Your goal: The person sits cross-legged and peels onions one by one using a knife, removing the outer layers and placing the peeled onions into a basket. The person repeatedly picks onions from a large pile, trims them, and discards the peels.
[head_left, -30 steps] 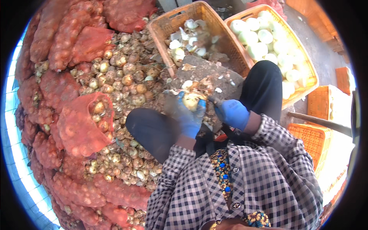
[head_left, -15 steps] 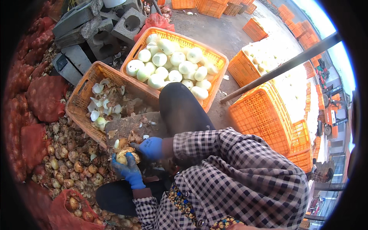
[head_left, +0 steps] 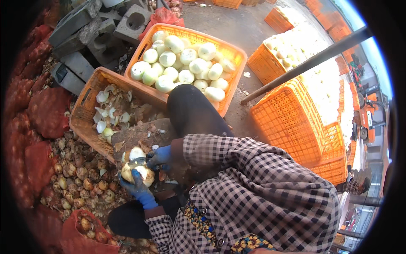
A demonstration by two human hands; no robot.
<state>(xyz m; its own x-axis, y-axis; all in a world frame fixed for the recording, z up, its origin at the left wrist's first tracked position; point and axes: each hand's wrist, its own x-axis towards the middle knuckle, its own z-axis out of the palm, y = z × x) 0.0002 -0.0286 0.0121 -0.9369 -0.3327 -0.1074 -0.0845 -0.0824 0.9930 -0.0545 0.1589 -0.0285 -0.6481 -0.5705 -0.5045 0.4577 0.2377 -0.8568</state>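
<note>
My left hand (head_left: 141, 192), in a blue glove, is wrapped round a partly peeled onion (head_left: 146, 174). White flesh shows on it beside yellowish skin. My right hand (head_left: 160, 155), also gloved in blue, is closed on a small knife (head_left: 137, 161), its handle mostly hidden by the fingers. The blade lies across the onion's far side, where a white part (head_left: 136, 153) shows beyond it. Both hands are over a worn, dirt-covered board (head_left: 139, 134) at the near end of an orange crate (head_left: 91, 142) with onion skins and scraps inside.
An orange crate (head_left: 234, 91) of peeled white onions stands beyond my knee. Unpeeled onions (head_left: 82, 173) lie heaped at left beside red mesh sacks (head_left: 50, 111). Concrete blocks (head_left: 133, 21) are piled at far left. A slanting metal pole (head_left: 304, 65) crosses before more orange crates (head_left: 287, 122) at right.
The onion in my left hand now shows more white flesh, and the knife blade has come into view across it. The whole view has shifted slightly.
</note>
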